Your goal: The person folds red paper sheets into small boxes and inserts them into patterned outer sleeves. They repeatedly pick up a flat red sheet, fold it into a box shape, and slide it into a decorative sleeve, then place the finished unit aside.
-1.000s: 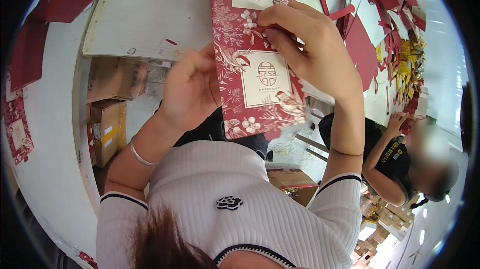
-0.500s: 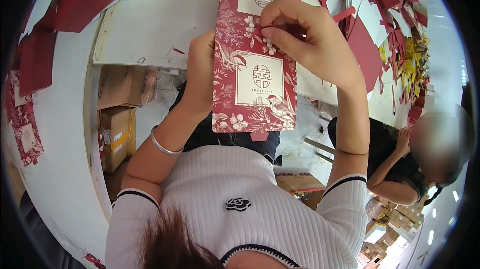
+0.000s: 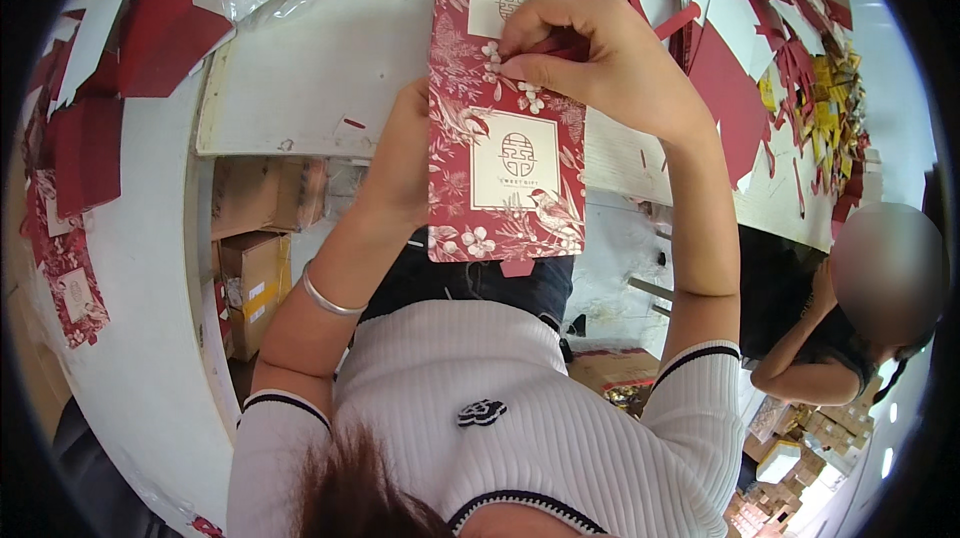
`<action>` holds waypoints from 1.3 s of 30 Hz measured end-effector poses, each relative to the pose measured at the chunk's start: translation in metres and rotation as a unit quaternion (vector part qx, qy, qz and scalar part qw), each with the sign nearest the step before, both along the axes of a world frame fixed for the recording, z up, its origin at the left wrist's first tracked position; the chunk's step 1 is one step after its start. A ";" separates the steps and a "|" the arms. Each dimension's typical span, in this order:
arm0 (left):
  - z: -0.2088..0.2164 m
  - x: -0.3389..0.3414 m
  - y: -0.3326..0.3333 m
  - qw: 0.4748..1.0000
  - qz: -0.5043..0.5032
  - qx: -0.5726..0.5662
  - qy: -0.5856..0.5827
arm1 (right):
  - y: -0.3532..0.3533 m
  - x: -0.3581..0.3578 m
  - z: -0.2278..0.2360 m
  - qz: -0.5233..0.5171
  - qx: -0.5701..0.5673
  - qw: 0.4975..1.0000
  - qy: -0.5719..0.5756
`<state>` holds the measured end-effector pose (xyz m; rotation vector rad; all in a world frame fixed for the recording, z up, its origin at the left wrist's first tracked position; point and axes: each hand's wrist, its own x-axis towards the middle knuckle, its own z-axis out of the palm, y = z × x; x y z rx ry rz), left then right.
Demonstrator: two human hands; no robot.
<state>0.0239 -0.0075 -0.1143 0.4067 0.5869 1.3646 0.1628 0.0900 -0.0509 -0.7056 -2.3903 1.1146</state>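
Red floral card [image 3: 510, 238] held up across front edge of white table [image 3: 310, 88], far end over tabletop, near end clear of it. Left hand [image 3: 411, 113] behind card, probably backing it; its fingers hidden, closure can't be told. Right hand [image 3: 610, 63] over printed face, thumb and forefinger nearly together; red strip [image 3: 560, 41] in their curl, whether pinched unclear. Printed face toward wearer's head, likely for sight of work. Long axis runs roughly square to table edge.

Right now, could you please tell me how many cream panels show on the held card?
2: the upper panel, partly behind the right hand, and the lower panel, uncovered; more may be hidden on the card's back.
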 end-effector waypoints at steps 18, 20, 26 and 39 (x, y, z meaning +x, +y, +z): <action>-0.003 -0.002 0.003 0.997 -0.028 -0.024 0.068 | 0.000 -0.011 0.000 0.062 0.154 0.984 -0.067; 0.002 -0.001 0.002 0.999 -0.036 -0.037 -0.001 | 0.000 -0.012 0.011 0.083 0.095 0.988 -0.092; 0.003 0.002 0.000 0.998 -0.040 -0.032 0.026 | 0.023 0.006 0.003 0.136 -0.097 0.986 0.022; 0.006 -0.023 0.002 0.677 0.291 0.254 0.627 | 0.006 0.006 0.007 0.001 -0.150 0.981 0.122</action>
